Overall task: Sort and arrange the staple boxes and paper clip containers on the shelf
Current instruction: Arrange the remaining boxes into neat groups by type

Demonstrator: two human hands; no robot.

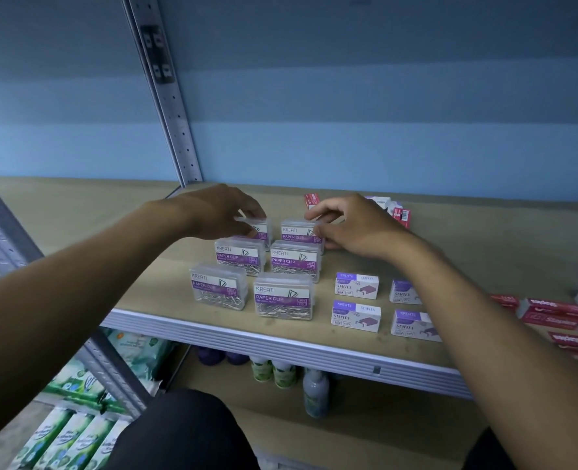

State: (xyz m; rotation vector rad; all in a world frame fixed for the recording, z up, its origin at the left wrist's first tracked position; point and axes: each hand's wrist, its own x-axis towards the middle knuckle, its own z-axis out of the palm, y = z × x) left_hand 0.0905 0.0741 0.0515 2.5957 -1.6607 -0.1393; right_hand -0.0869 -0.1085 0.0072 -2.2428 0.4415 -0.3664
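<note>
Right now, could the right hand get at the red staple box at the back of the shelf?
Probably yes: the right hand lies beside the red staple box, with only bare shelf between them.

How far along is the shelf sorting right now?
Done: four front paper clip containers stand in two neat columns, and four purple staple boxes sit in a grid beside them. In hand: the left hand and right hand each grip a back-row container, squaring the row. Left: the red staple boxes at right and those at the back lie scattered.
</note>
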